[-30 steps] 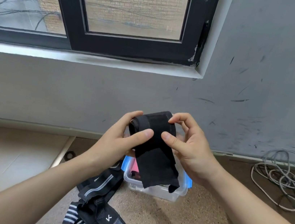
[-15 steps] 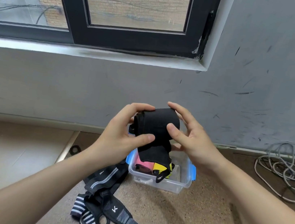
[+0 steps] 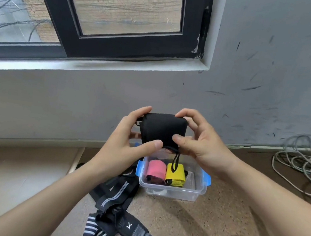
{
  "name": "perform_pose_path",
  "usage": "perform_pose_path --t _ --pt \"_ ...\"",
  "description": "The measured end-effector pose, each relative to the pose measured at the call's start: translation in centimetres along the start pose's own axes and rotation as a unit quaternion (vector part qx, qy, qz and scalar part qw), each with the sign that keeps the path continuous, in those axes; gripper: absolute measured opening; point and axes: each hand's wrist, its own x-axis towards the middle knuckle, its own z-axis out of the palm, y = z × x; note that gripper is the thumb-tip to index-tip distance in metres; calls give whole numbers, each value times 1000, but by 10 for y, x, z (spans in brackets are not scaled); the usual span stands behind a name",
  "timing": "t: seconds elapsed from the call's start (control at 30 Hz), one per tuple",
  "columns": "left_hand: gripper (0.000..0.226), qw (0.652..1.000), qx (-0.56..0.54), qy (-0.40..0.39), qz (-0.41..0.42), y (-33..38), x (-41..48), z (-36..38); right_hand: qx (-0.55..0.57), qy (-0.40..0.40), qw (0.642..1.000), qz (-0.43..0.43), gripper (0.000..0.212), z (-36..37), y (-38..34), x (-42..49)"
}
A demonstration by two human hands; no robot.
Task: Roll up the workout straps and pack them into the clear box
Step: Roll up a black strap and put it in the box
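A scuffed grey wall [image 3: 254, 91] and a black-framed window [image 3: 115, 12] rise behind a speckled brown floor [image 3: 205, 225]. White cables [image 3: 304, 164] coil at the floor's right edge, by the foot of the wall. Loose black straps [image 3: 117, 212] with grey stripes lie heaped just left of the clear box [image 3: 172, 192], which stands near the wall. Above the box, the left hand [image 3: 124, 145] and right hand [image 3: 201, 144] grip a rolled black strap [image 3: 161, 128], fingers and thumbs curled around it. Inside the box, a pink roll [image 3: 156, 171] and a yellow roll [image 3: 174, 174] lie side by side.
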Motion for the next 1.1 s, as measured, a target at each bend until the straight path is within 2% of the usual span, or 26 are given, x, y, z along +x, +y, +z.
perform_pose_path --t 0.1,0.2,0.3,0.43,0.6,0.7,0.93,1.1 --pt "70 991 -117 14 -59 2 0 8 -7 1 1000 -20 40 2 3 -1" --pt "53 987 -134 51 -66 0 2 11 -29 2 1000 -10 42 6 5 -3" --pt "40 991 -121 49 -42 -3 2 9 -47 7 999 18 27 6 1 -3" --pt "43 999 -48 0 2 -9 5 2 -95 21 995 18 23 2 -2 -1" --pt "46 995 -35 -88 6 -14 7 -3 -196 -100 972 86 52 -16 -10 1" --pt "50 992 -24 -122 18 -15 11 0 -213 -142 959 118 52 -26 -13 4" --pt "61 988 -6 -149 33 -22 26 14 -254 -119 952 126 49 -34 0 9" --pt "70 991 -2 -130 37 -35 44 24 -242 -99 957 127 52 -49 1 12"
